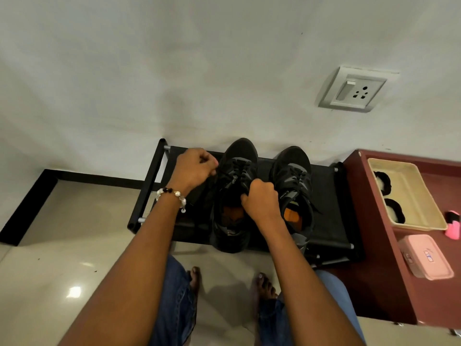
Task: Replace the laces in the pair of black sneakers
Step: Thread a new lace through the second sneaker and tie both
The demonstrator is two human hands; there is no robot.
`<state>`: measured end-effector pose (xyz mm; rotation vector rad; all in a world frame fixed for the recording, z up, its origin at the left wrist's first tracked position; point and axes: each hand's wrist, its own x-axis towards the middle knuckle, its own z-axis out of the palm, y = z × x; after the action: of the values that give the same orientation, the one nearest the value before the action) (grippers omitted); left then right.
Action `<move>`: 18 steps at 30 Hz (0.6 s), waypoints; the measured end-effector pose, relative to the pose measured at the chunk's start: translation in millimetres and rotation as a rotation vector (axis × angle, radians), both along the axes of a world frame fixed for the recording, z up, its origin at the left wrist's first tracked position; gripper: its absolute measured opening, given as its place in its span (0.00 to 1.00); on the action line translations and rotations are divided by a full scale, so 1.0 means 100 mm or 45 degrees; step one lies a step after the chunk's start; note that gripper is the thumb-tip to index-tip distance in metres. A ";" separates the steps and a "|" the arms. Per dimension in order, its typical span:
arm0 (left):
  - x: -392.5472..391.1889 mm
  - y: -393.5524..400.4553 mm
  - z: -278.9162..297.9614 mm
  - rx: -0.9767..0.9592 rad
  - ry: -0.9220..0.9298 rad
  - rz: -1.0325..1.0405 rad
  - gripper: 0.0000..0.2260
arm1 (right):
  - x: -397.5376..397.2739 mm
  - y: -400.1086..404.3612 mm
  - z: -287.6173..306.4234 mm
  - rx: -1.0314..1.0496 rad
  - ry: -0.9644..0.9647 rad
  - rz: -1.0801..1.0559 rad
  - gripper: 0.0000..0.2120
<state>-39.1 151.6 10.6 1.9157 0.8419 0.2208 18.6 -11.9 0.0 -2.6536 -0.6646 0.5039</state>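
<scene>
Against a pale wall, a low black shoe rack (326,196) carries two black sneakers (234,196) side by side, the right hand (260,202) gripping the left sneaker's tongue, the left hand (193,168) beside it pinching its black lace (225,174).

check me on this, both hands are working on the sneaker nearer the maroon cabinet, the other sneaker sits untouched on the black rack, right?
Wrong sneaker. In the head view the left hand and right hand work on the sneaker farther from the maroon cabinet, the left sneaker. The right sneaker sits untouched on the black rack.
</scene>
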 end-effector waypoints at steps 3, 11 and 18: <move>-0.05 -0.03 0.25 -0.402 -0.372 0.158 0.02 | 0.12 -0.05 0.09 0.055 0.186 0.035 0.17; -0.01 -0.26 0.79 -1.125 -0.760 0.019 0.10 | 0.09 -0.08 0.44 1.189 0.628 -0.007 0.14; 0.05 -0.17 0.68 -1.454 -0.882 0.083 0.16 | 0.01 -0.01 0.44 1.397 0.983 0.112 0.06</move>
<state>-34.5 134.8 78.8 0.6547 0.3822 0.3221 19.4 -12.7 44.4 -1.2729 -0.5556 0.8102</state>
